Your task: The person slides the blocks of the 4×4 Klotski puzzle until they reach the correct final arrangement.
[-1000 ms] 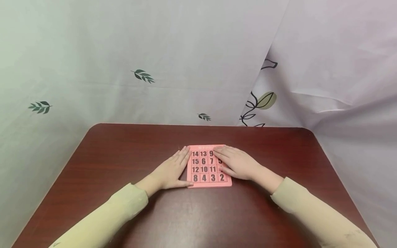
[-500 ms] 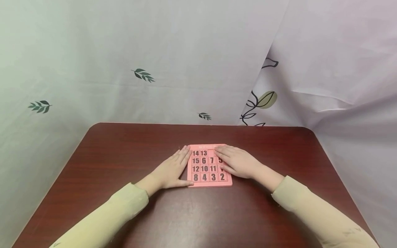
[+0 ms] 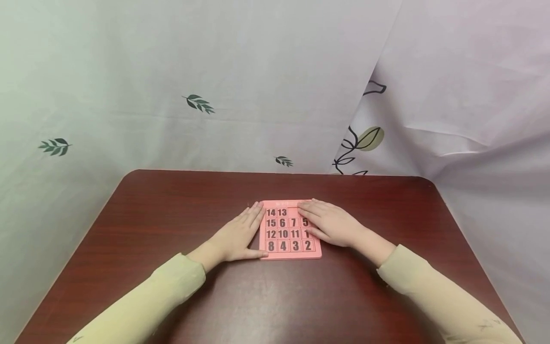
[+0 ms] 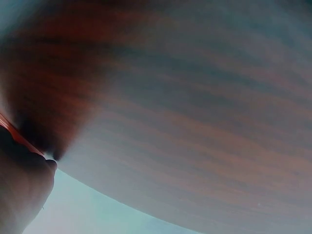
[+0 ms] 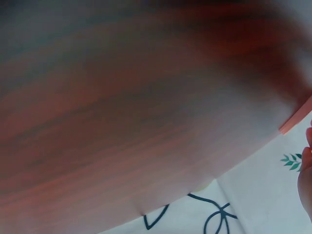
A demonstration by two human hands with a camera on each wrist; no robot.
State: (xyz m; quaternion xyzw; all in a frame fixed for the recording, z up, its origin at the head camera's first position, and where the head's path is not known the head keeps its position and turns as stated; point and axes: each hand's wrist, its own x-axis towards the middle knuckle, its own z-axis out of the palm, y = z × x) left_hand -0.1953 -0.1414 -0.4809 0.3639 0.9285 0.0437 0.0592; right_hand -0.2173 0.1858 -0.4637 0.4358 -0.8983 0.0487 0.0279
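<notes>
A pink sliding number puzzle (image 3: 288,234) lies flat on the table, with black numbers on its square tiles. In its top row, 14 and 13 show on the left, followed by a bare slot (image 3: 293,211). My left hand (image 3: 236,237) lies along the left edge, fingers straight, thumb on the near left corner. My right hand (image 3: 333,223) rests on the upper right part, fingers extended, hiding the top right tile. In the right wrist view, a corner of the puzzle (image 5: 296,118) shows above the right hand (image 5: 306,178). A sliver of its edge appears in the left wrist view.
The dark red wooden table (image 3: 275,301) has rounded far corners. Behind it hangs a pale curtain (image 3: 240,71) printed with leaves, with a fold at the right. Both forearms, in light sleeves, reach in from the near side.
The 9 tile has left the third place in the top row, which is now bare. My right hand has shifted slightly right, showing more of 5 and 1. The left hand stays put.
</notes>
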